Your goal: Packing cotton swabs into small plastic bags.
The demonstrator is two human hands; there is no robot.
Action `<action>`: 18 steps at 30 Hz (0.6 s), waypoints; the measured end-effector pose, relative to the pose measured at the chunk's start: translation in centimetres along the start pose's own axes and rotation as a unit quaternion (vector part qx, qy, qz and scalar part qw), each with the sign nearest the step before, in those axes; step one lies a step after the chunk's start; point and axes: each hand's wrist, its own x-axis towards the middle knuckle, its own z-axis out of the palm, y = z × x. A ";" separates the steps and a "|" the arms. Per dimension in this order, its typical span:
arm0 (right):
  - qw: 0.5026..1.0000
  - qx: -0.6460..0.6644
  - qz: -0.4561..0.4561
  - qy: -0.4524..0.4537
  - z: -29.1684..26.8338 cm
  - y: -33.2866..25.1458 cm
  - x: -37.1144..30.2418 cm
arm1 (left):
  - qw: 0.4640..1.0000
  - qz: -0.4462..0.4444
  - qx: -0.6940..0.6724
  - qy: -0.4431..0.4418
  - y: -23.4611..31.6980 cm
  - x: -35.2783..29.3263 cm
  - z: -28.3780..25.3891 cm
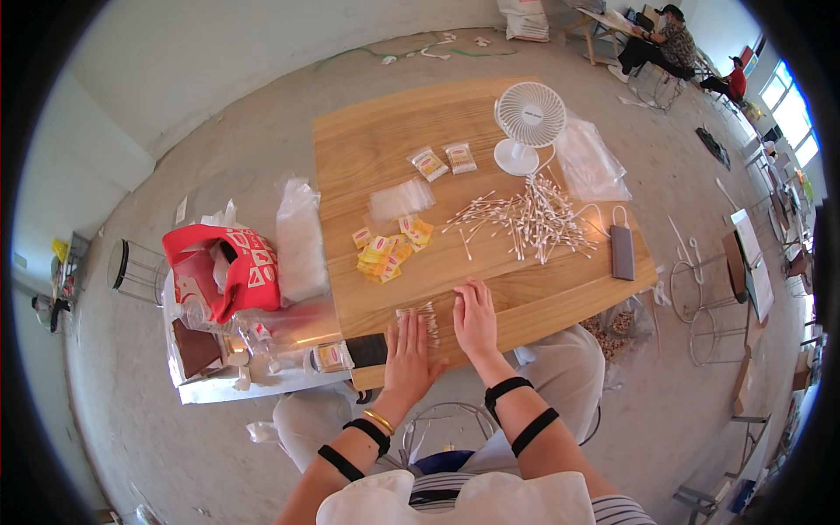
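Near the front edge of the wooden table (490, 293), a short row of cotton swabs (430, 320) lies partly under my left hand (409, 360). The fingers of that hand are stretched out flat over the swabs. My right hand (474, 322) rests on the wood just right of the row, fingers extended and holding nothing. Farther back spreads a loose heap of cotton swabs (544, 220). To its left are yellow printed cards (383, 257) and small clear bags (402, 201). Behind these sit two filled swab packets (429, 164). Another packet (331, 357) lies beside a black object (367, 350) left of my left hand.
A white fan (530, 115) stands at the back, near clear plastic bags (591, 162). A cable runs to a grey power bank (622, 252) on the right. On the left are a red bag (262, 284) and a bulky clear bag (301, 236). Two people sit far off.
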 end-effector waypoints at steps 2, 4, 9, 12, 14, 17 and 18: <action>1.000 -0.003 -0.005 0.004 0.1 -0.1 0.1 | 1.000 -0.017 0.020 -0.004 -0.4 1.1 -0.2; 1.000 -0.006 -0.003 -0.001 0.1 -0.2 0.0 | 0.999 -0.024 0.046 0.009 -1.1 2.1 -0.1; 1.000 -0.012 -0.003 -0.003 0.0 -0.2 0.2 | 0.999 -0.016 0.049 0.006 -2.0 3.2 -0.5; 1.000 -0.003 -0.003 -0.004 0.0 -0.4 0.1 | 0.998 -0.009 0.055 0.016 -2.6 3.8 -0.5; 1.000 -0.002 -0.005 -0.001 0.1 -0.4 0.2 | 0.997 -0.004 0.069 0.027 -2.9 4.2 -0.4; 1.000 -0.009 -0.011 0.000 0.0 0.0 0.0 | 0.999 0.002 0.021 0.048 -2.9 4.9 -0.9; 1.000 -0.010 -0.010 0.002 -0.1 0.2 0.0 | 0.999 -0.006 -0.009 0.031 -2.8 5.1 -1.1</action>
